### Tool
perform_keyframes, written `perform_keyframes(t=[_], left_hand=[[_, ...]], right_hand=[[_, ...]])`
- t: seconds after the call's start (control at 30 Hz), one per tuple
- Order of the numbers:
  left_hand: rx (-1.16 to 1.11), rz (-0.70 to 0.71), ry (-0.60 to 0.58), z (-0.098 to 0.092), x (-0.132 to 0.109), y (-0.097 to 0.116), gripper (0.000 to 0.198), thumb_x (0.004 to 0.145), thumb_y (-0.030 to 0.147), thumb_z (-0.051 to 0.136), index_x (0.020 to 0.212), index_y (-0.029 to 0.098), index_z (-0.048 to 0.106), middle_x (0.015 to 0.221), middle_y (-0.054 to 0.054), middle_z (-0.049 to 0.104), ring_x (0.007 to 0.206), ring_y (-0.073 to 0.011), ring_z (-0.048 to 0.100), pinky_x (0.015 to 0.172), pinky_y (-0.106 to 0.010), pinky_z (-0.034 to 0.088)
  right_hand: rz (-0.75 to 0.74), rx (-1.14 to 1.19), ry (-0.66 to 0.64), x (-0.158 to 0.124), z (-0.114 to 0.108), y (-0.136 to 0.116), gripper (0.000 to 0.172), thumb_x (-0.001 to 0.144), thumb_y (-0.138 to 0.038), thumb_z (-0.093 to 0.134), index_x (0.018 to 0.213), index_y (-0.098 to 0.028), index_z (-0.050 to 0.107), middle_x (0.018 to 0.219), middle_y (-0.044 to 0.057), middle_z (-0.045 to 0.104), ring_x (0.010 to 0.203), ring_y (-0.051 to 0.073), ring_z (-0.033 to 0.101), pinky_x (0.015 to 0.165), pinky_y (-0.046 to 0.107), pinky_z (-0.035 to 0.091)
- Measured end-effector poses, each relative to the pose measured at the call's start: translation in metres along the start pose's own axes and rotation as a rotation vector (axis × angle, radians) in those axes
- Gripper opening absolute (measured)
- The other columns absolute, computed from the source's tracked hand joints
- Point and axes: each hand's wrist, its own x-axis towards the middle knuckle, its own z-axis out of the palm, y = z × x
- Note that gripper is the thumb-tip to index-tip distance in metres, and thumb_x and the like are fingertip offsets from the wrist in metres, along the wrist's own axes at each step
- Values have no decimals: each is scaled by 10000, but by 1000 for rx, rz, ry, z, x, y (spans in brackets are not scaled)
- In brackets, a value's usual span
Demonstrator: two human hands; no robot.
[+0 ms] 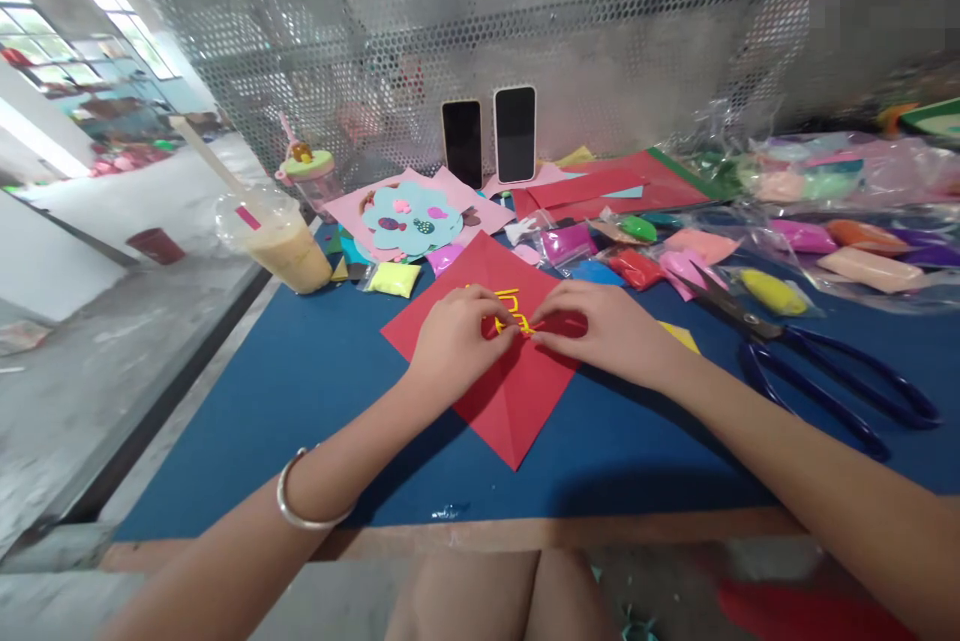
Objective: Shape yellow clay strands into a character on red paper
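Observation:
A square of red paper (510, 421) lies turned like a diamond on the blue tabletop. Thin yellow clay strips (508, 299) form a character-like figure on its middle. My left hand (459, 329) rests over the paper's left side, thumb and forefinger pinched at the figure's lower end. From the right, my right hand (600, 326) pinches at the same spot, its fingertips close to the left ones. A short end of yellow clay shows between the two hands; the fingertips partly hide it.
Large scissors (757, 326) lie partly spread at right. Bagged clay packs, like the yellow one (394, 278), line the back. A drink cup (289, 251) stands at the left edge. Two phones (516, 134) lean against a perforated metal panel (600, 31). Decorated pink paper (480, 206) lies behind.

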Motion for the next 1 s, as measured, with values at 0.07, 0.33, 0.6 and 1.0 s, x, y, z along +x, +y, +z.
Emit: perform_keyframes(t=[0.07,0.33,0.6,1.0], left_hand=[[-12,13,1,3,0,-4,81,794,182,660,736,206,711,910,-41,691,862,-206,647,749,-346,532],[-150,-24,96,9,-2,-14,53,786,182,683,749,206,712,885,-30,702,876,-196,648,771,-350,522],[-111,6,64,9,-2,-15,37,780,194,693,763,214,719,916,-26,701,893,-211,634,793,-381,505],[47,54,25,14,-5,-13,32,792,210,687,783,204,717,962,-28,695,914,-220,619,772,-364,476]], right_hand=[[-7,-19,-5,3,2,1,49,821,-230,636,838,-211,678,896,47,708,850,205,652,766,337,506],[9,-18,7,4,7,-2,57,804,-225,644,849,-198,664,906,43,691,861,188,644,787,318,506],[18,-135,27,3,8,-1,39,844,-201,638,852,-187,673,881,34,725,819,189,662,747,307,494],[-18,-246,-51,1,7,-1,81,862,-205,603,889,-184,677,893,36,721,861,213,652,770,344,481]])
